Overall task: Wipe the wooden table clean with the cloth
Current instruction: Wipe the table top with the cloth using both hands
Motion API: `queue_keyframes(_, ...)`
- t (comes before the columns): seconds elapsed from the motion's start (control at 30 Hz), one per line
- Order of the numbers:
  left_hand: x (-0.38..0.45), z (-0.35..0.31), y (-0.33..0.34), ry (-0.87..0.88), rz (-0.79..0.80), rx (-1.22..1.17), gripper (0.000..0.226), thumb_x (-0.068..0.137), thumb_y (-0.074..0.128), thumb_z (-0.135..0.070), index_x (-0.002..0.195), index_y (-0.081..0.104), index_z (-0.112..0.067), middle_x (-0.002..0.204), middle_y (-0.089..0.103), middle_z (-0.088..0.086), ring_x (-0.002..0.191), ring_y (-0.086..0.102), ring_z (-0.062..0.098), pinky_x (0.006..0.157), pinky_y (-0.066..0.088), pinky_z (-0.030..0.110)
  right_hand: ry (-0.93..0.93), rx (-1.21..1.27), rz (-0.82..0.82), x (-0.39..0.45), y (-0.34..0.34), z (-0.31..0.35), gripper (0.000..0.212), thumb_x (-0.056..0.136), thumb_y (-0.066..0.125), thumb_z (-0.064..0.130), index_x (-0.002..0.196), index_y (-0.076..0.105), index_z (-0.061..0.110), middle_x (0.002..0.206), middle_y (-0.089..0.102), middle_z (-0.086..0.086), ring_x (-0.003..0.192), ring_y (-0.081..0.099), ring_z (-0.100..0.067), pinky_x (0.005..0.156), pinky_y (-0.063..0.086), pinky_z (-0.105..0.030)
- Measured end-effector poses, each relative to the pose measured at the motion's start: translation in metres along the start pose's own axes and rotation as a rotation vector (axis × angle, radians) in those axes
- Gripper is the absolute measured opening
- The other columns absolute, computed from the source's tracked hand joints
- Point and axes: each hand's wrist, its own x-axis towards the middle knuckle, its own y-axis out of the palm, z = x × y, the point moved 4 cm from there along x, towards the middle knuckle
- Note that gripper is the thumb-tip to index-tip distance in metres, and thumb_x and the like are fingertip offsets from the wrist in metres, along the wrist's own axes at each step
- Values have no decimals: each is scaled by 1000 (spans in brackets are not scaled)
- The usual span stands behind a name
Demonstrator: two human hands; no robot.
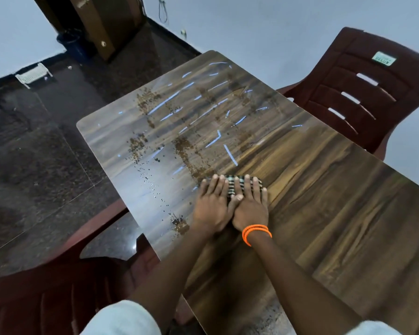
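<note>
Room: a dark speckled floor [46,165] is seen at the left, pale walls beyond, and a maroon plastic chair [363,93] stands at the far right side of the surface.
Surface: a glossy wood-grain surface [336,201] is shown running from the far left corner toward the near right; light is reflected off its left half.
Left, unwiped part: brown crumbs [186,153] are seen scattered in patches and trails over the left and far portion, with thin pale strips [230,154] lying among them; a further small patch lies near the left edge, just beside the left wrist.
Left hand: the left hand [211,201] is laid flat, fingers straight, pressing on the left end of the cloth.
Cloth: a folded dark-and-pale checked cloth [240,184] is held down on the surface near its middle, mostly covered by the fingers, with its far edge touching the nearest trail of crumbs.
Right hand: the right hand [250,206] is pressed flat on the cloth, fingers extended, close against the left hand; orange bands [255,233] are worn on the wrist.
Right, wiped part: no debris is seen on the right and near portion.
Progress: roughly half is judged done; the left and far portion is judged still to be wiped.
</note>
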Motion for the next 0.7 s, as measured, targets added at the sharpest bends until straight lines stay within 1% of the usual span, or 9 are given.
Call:
queue_keyframes(0.07, -11, 27, 0, -44, -2, 2, 88, 97, -1, -67, 159, 29, -12, 167, 26, 7, 157, 11, 21, 126, -1, 42, -41, -2, 33, 1, 4, 28, 71, 92, 12, 37, 162, 15, 27, 170, 13, -7, 157, 7, -30, 125, 7, -53)
queue_keyframes(0.17, -41, 57, 1, -98, -1, -21, 82, 100, 5, -67, 162, 22, -15, 169, 19, 5, 157, 5, 17, 126, -4, 38, -100, 28, 42, -16, 13, 62, 68, 95, 10, 34, 162, 12, 26, 171, 9, -6, 157, 3, -29, 125, 5, -53)
queue_keyframes(0.23, -66, 68, 4, -117, 1, -44, 83, 100, 5, -69, 162, 19, -15, 169, 16, 5, 157, 1, 15, 126, -7, 36, -135, 43, 27, -34, 19, 76, 65, 97, 17, 33, 162, 15, 26, 170, 11, -6, 157, 4, -28, 125, 9, -53)
queue_keyframes(0.33, -104, 67, 10, -123, -15, -65, 84, 102, 7, -70, 161, 20, -12, 169, 14, 7, 157, -1, 15, 127, -3, 37, -191, 33, -6, -66, 27, 81, 64, 100, 36, 32, 161, 19, 26, 170, 15, -5, 157, 8, -27, 124, 17, -53)
queue_keyframes(0.4, -127, 56, 15, -123, 0, -74, 85, 102, 9, -71, 161, 19, -10, 168, 12, 8, 157, -3, 16, 127, 0, 40, -219, 25, -9, -91, 29, 74, 65, 101, 44, 34, 161, 19, 26, 170, 15, -3, 157, 8, -26, 123, 18, -53)
queue_keyframes(0.53, -157, 11, 24, -80, 14, -126, 88, 103, 17, -71, 159, 24, -4, 167, 15, 11, 157, -1, 19, 126, 9, 44, -207, 7, -39, -137, 27, 36, 60, 103, 34, 38, 161, 22, 27, 170, 16, -1, 157, 11, -24, 123, 20, -52)
queue_keyframes(0.63, -158, -22, 31, -17, 39, -132, 88, 103, 22, -71, 157, 29, -2, 165, 22, 14, 157, 5, 22, 124, 10, 44, -175, -29, -47, -153, 21, -2, 59, 102, 32, 40, 160, 25, 28, 169, 19, 0, 156, 15, -23, 122, 22, -53)
queue_keyframes(0.7, -145, -32, 29, 21, 39, -105, 87, 103, 20, -71, 156, 30, -2, 164, 25, 15, 157, 7, 24, 124, 7, 45, -160, -61, -42, -148, 17, -18, 60, 101, 33, 39, 159, 28, 28, 168, 23, -1, 155, 20, -24, 121, 23, -54)
